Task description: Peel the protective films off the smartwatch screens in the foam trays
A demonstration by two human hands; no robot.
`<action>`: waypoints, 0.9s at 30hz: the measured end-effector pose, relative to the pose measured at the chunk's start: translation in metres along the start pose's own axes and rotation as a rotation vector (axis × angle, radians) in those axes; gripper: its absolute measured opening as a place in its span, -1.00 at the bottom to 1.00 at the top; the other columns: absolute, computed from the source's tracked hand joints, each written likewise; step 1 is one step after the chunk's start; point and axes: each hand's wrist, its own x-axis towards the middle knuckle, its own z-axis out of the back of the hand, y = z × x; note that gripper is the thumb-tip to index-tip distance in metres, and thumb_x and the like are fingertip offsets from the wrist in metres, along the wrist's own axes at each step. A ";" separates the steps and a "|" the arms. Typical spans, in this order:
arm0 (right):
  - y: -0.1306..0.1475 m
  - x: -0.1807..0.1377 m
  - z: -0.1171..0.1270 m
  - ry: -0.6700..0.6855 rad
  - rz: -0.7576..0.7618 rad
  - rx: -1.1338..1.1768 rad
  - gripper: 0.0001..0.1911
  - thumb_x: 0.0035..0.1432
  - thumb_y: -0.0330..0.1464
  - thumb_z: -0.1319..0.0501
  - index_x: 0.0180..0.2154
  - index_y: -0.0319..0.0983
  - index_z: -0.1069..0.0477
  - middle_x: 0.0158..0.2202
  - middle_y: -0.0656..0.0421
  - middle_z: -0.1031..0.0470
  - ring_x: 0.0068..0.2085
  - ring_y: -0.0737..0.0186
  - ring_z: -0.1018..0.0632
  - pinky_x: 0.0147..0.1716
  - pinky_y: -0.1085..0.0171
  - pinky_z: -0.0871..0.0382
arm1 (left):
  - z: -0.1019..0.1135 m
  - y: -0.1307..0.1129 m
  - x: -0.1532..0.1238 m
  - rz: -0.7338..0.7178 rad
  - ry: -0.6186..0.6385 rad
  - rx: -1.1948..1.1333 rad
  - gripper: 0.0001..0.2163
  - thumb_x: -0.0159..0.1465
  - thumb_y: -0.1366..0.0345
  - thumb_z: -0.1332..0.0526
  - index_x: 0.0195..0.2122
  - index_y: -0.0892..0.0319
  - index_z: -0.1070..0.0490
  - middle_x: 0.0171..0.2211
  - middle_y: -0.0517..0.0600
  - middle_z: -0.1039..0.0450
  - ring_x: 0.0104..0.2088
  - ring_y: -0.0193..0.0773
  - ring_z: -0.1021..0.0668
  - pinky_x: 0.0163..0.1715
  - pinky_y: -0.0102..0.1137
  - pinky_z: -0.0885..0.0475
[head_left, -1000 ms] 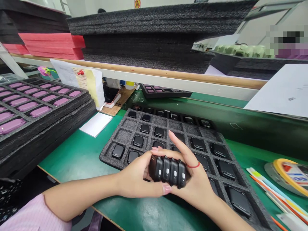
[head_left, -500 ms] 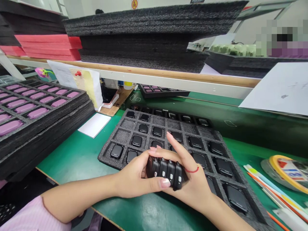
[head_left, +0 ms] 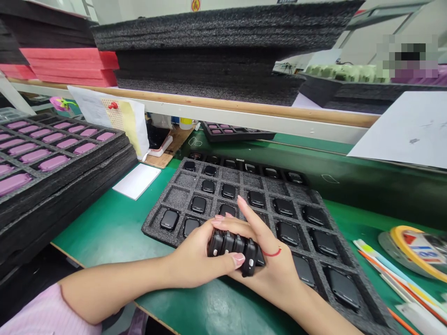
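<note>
Both hands are closed round a row of several black smartwatch cases [head_left: 226,243], above the near edge of a dark foam tray. My left hand [head_left: 199,253] grips the row from the left, its thumb pressed across the front near the right end. My right hand [head_left: 270,260] cradles the cases from below and the right, with one finger pointing up and apart. The rightmost case tilts away from the others. Beneath the hands, the foam tray [head_left: 179,180] holds more black watch cases [head_left: 170,219] in its pockets; some pockets are bare.
Stacked foam trays with purple pieces [head_left: 54,163] stand at the left, beside a white pad [head_left: 137,181]. A tape roll [head_left: 417,251] and colored strips [head_left: 387,274] lie at the right. A shelf edge [head_left: 223,114] with black foam sheets [head_left: 209,65] crosses overhead. A person is at the back right.
The held cases have shifted slightly left, and the rightmost one has turned and separated from the row. My right hand has moved a little left with them.
</note>
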 end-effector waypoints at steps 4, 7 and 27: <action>0.005 0.001 0.001 0.020 -0.009 -0.050 -0.05 0.27 -0.40 -0.30 0.47 -0.10 0.23 0.07 0.06 -0.57 0.14 0.02 -0.57 0.23 -0.01 -0.45 | 0.000 -0.001 0.002 0.015 -0.007 -0.089 -0.62 0.13 0.35 -0.41 -0.04 0.19 -0.37 -0.04 0.07 -0.45 0.03 -0.10 -0.51 0.07 -0.20 -0.41; 0.006 0.002 0.002 0.061 0.026 -0.109 -0.11 0.35 -0.31 -0.24 0.47 -0.13 0.27 0.08 0.01 -0.56 0.16 0.00 -0.54 0.18 -0.01 -0.49 | 0.000 -0.004 0.004 0.027 0.028 -0.166 -0.58 0.02 0.39 -0.50 -0.11 0.18 -0.42 -0.15 0.00 -0.48 -0.10 -0.16 -0.55 -0.07 -0.29 -0.47; 0.013 0.003 0.010 -0.249 -0.369 0.304 -0.51 0.41 0.01 -0.02 0.25 0.01 -0.30 0.04 0.14 -0.51 0.09 0.18 -0.53 0.13 0.21 -0.42 | 0.008 0.004 0.001 -0.556 0.080 0.177 -0.49 0.11 0.52 -0.45 0.08 0.14 -0.41 0.04 0.10 -0.57 0.08 -0.13 -0.59 0.14 -0.32 -0.48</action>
